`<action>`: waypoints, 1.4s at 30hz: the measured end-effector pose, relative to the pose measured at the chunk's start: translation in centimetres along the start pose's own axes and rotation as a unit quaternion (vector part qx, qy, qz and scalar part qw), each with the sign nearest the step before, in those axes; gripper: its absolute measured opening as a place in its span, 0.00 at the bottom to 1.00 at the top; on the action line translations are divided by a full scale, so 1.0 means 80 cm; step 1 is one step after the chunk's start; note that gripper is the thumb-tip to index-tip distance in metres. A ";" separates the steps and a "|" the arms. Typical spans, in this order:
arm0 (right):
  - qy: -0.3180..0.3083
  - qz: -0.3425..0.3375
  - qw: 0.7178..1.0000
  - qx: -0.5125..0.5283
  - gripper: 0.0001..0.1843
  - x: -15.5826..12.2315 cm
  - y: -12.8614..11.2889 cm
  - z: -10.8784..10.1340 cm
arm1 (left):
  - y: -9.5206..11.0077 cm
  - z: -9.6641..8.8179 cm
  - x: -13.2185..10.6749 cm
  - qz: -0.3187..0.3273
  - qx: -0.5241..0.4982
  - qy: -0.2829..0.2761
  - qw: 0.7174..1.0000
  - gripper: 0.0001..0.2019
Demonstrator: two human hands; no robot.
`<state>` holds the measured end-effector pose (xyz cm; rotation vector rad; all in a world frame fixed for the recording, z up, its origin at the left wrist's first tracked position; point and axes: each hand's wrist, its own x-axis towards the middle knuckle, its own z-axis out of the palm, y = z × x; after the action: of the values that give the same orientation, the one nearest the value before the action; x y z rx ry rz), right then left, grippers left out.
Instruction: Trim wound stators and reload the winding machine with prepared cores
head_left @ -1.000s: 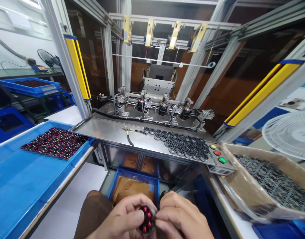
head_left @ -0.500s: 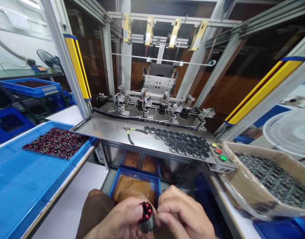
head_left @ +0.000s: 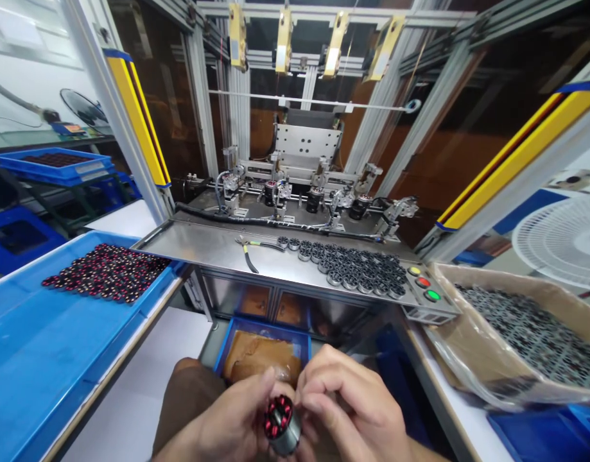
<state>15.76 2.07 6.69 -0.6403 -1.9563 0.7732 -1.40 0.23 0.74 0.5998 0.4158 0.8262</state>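
Low in the middle of the view, my left hand (head_left: 227, 420) cups a small round motor stator (head_left: 280, 423) with red windings and a grey metal body, its wound face turned up towards me. My right hand (head_left: 347, 404) is closed beside it, fingertips pinching at the stator's right rim. Both hands sit over my lap, in front of the machine bench.
A blue tray (head_left: 29, 346) at left carries several red-wound stators (head_left: 106, 273). The steel bench (head_left: 212, 247) bears rows of grey ring parts (head_left: 357, 269), pliers (head_left: 249, 253) and coloured buttons (head_left: 424, 282). A cardboard box (head_left: 472, 366) of dark parts stands at right, a blue bin (head_left: 263, 330) below.
The stator has been turned in my hands: its red wound face pointed sideways half a second ago and faces up now. The view has tipped slightly downward.
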 end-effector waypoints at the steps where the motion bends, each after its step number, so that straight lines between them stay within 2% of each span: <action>1: -0.002 -0.006 1.000 -0.005 0.08 -0.001 0.000 -0.001 | -0.005 -0.003 0.001 -0.015 0.001 -0.008 1.000 0.28; 3: -0.001 -0.011 1.000 -0.018 0.08 -0.003 0.001 -0.003 | -0.012 -0.007 0.000 0.009 0.009 -0.014 1.000 0.22; 5: 0.009 -0.004 0.999 -0.035 0.08 -0.005 0.002 -0.004 | -0.014 -0.006 -0.004 0.063 0.025 -0.006 0.998 0.17; 11: 0.048 0.021 0.998 -0.030 0.10 0.000 0.004 0.000 | -0.009 0.000 -0.010 0.248 0.048 0.082 0.964 0.21; 13: 0.042 0.021 0.999 -0.020 0.09 0.003 0.005 0.001 | -0.009 0.000 -0.008 0.249 0.054 0.090 0.963 0.24; 15: 0.036 0.013 0.999 -0.018 0.09 0.004 0.006 0.002 | -0.010 -0.001 -0.007 0.215 0.056 0.088 0.971 0.25; 18: 0.033 0.003 0.999 -0.025 0.08 0.004 0.008 0.001 | -0.011 -0.003 -0.006 0.186 0.052 0.096 0.976 0.22; 22: 0.054 0.002 0.998 -0.031 0.08 -0.002 0.007 0.004 | -0.007 -0.006 -0.008 0.236 0.109 0.118 0.958 0.15; 24: 0.088 0.032 0.995 -0.030 0.08 -0.007 0.005 0.009 | -0.004 -0.009 -0.008 0.267 0.136 0.125 0.946 0.12; 26: 0.108 0.117 0.987 0.011 0.10 -0.014 0.004 0.020 | -0.002 -0.012 -0.008 0.280 0.138 0.135 0.940 0.11; 28: 0.092 0.230 0.961 0.122 0.15 -0.022 0.007 0.034 | 0.001 -0.015 -0.007 0.281 0.127 0.137 0.941 0.11; 30: 0.054 0.316 0.910 0.263 0.20 -0.030 0.014 0.051 | 0.003 -0.018 -0.006 0.282 0.120 0.129 0.943 0.10; 32: 0.033 0.359 0.856 0.371 0.25 -0.036 0.021 0.066 | 0.004 -0.019 -0.006 0.279 0.111 0.111 0.948 0.09; 34: 0.037 0.374 0.823 0.425 0.26 -0.040 0.027 0.078 | 0.006 -0.019 -0.007 0.269 0.092 0.094 0.954 0.10; 39: 0.046 0.366 0.801 0.472 0.25 -0.044 0.037 0.088 | 0.007 -0.021 -0.010 0.255 0.064 0.085 0.961 0.12; 42: 0.034 0.332 0.767 0.548 0.29 -0.043 0.038 0.089 | 0.007 -0.022 -0.010 0.280 0.104 0.087 0.950 0.11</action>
<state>11.42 -0.13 -0.24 -0.5627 -0.8427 2.0523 -3.22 0.48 -0.15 0.8629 0.5064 1.3971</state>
